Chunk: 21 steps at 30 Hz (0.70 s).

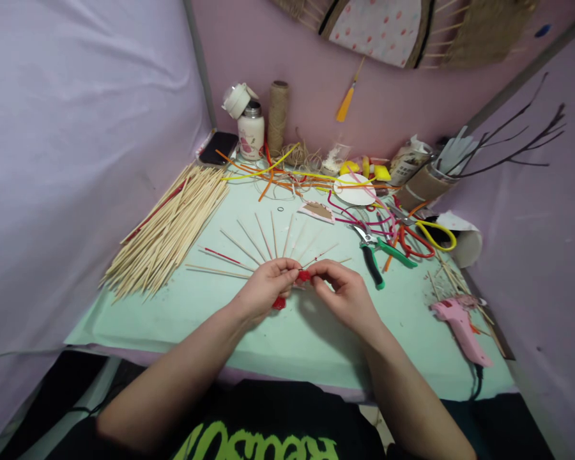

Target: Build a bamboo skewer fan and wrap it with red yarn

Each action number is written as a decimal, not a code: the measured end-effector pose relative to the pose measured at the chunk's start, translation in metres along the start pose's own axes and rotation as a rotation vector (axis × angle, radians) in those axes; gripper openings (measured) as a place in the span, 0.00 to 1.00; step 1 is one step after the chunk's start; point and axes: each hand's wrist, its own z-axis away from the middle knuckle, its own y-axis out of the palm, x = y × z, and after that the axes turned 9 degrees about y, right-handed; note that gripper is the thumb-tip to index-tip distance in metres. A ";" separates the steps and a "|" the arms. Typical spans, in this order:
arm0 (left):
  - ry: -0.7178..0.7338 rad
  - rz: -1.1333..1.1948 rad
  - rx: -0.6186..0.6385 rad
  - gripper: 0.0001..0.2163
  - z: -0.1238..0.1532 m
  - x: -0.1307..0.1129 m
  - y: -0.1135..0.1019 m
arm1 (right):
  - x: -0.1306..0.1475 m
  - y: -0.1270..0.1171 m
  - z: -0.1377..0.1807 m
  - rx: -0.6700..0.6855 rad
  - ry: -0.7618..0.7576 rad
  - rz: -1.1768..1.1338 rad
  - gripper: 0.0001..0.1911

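A fan of thin bamboo sticks point(268, 243) lies spread on the pale green table point(182, 313), its sticks meeting at a hub bound in red material point(303, 276). My left hand point(263, 289) is closed on that hub from the left, with a bit of red showing below its fingers. My right hand point(341, 287) pinches the red material at the hub from the right. One stick at the left of the fan is partly red.
A large pile of bamboo sticks point(167, 227) lies at the left. Green-handled pliers point(376, 252), red and yellow scissors point(426, 237), a pink glue gun point(460, 322), coloured pipe cleaners, a twine spool point(278, 115), a flask point(250, 131) and a phone point(218, 148) crowd the back and right.
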 end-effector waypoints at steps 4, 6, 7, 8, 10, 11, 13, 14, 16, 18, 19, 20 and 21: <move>-0.074 0.167 0.117 0.14 -0.002 0.000 -0.003 | 0.002 -0.002 -0.002 0.047 -0.125 0.163 0.08; -0.124 0.213 0.157 0.12 -0.002 0.000 -0.004 | 0.003 -0.005 -0.004 0.088 -0.171 0.215 0.09; -0.148 0.232 0.168 0.11 -0.003 0.000 -0.004 | 0.004 -0.007 -0.005 0.109 -0.194 0.237 0.09; -0.171 0.247 0.178 0.10 -0.003 -0.001 -0.004 | 0.004 -0.009 -0.006 0.130 -0.216 0.257 0.09; -0.210 0.277 0.192 0.08 -0.004 -0.003 -0.004 | 0.005 -0.014 -0.008 0.179 -0.247 0.287 0.09; -0.228 0.293 0.194 0.07 -0.005 -0.005 -0.004 | 0.006 -0.018 -0.008 0.205 -0.258 0.295 0.09; -0.265 0.335 0.181 0.05 -0.005 -0.010 -0.005 | 0.010 -0.025 -0.007 0.250 -0.274 0.288 0.10; -0.282 0.365 0.169 0.05 -0.005 -0.013 -0.006 | 0.012 -0.028 -0.006 0.262 -0.283 0.272 0.09; -0.314 0.427 0.148 0.06 -0.004 -0.018 -0.007 | 0.016 -0.032 -0.002 0.271 -0.304 0.209 0.09; -0.335 0.481 0.144 0.08 -0.002 -0.023 -0.008 | 0.019 -0.031 0.002 0.285 -0.307 0.098 0.08; -0.339 0.501 0.147 0.08 -0.001 -0.025 -0.009 | 0.019 -0.029 0.003 0.296 -0.286 0.021 0.08; -0.339 0.516 0.148 0.09 0.000 -0.027 -0.009 | 0.019 -0.027 0.005 0.302 -0.243 -0.064 0.09; -0.335 0.528 0.148 0.09 0.001 -0.028 -0.009 | 0.018 -0.024 0.005 0.307 -0.171 -0.146 0.10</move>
